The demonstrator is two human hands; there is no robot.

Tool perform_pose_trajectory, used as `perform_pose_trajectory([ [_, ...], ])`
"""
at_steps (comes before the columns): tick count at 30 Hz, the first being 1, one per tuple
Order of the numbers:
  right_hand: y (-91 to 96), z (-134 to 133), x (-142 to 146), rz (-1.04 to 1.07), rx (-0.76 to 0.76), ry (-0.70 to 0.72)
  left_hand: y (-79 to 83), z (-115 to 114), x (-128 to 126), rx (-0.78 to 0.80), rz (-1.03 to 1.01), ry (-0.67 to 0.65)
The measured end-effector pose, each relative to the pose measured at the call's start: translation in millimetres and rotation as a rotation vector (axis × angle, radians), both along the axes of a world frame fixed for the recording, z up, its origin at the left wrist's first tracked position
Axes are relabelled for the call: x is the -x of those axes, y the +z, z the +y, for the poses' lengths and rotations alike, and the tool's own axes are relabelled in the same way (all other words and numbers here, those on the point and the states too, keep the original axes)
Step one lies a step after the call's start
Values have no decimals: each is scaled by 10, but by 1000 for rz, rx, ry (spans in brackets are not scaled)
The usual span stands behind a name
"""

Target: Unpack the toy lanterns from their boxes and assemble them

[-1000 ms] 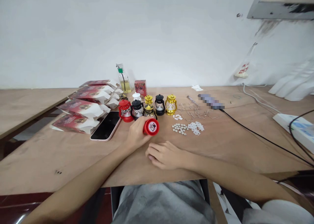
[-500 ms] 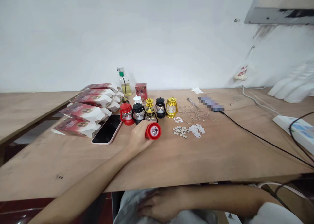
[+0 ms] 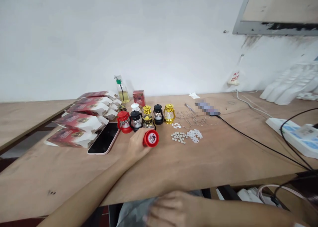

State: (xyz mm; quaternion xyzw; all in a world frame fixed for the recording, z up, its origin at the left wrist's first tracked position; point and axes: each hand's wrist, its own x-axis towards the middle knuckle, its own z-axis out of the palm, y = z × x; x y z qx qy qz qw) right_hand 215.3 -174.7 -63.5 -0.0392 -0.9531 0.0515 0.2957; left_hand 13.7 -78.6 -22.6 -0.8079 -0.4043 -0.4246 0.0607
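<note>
My left hand [image 3: 135, 144] is wrapped round a small red toy lantern [image 3: 150, 138], lying on its side with its base turned toward me. It rests on the wooden table [image 3: 203, 164]. Just behind it stand several little lanterns [image 3: 146, 116] in red, black, gold and white. My right hand [image 3: 171, 211] is below the table's front edge, over my grey-clad lap; its fingers are blurred and I cannot see whether it holds anything. A pile of small round button cells [image 3: 179, 137] and white tabs [image 3: 194, 134] lies to the right of the held lantern.
Red and white boxes [image 3: 79, 121] are stacked at the left beside a dark phone [image 3: 103, 139]. A bottle of yellow liquid [image 3: 121, 89] and a red box [image 3: 138, 97] stand at the back. Wire pieces [image 3: 192, 117], a black cable [image 3: 258, 142] and a power strip [image 3: 290, 134] lie to the right.
My right hand has left the tabletop and dropped to my lap below the edge. My left hand keeps hold of the red lantern in the same spot. The view has tilted up slightly.
</note>
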Motion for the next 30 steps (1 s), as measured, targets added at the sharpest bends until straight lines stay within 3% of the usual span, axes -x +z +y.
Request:
perform_pose_trajectory([
  [2, 207, 144, -338, 61, -140, -113, -4, 0, -4, 9, 1, -3],
  [3, 281, 250, -522, 63, -166, -250, -10, 0, -7, 14, 0, -4],
  [7, 339, 771, -1136, 11, -305, -743, -43, 2, -17, 11, 9, -34],
  [9, 304, 988, -1270, -35, -346, -844, -54, 3, -19, 8, 16, -53],
  [12, 324, 1170, -1225, -34, -367, -912, -50, -1, -22, 26, 22, -65],
  [16, 476, 1195, -860, 121, -280, -843, -35, -6, -34, 50, 25, -72],
  [23, 526, 1122, -41, 418, 131, -422, -23, -20, -48, 54, 47, -70],
  [30, 327, 1123, 92, 424, 142, -284, -32, 1, -41, -4, 49, -87],
])
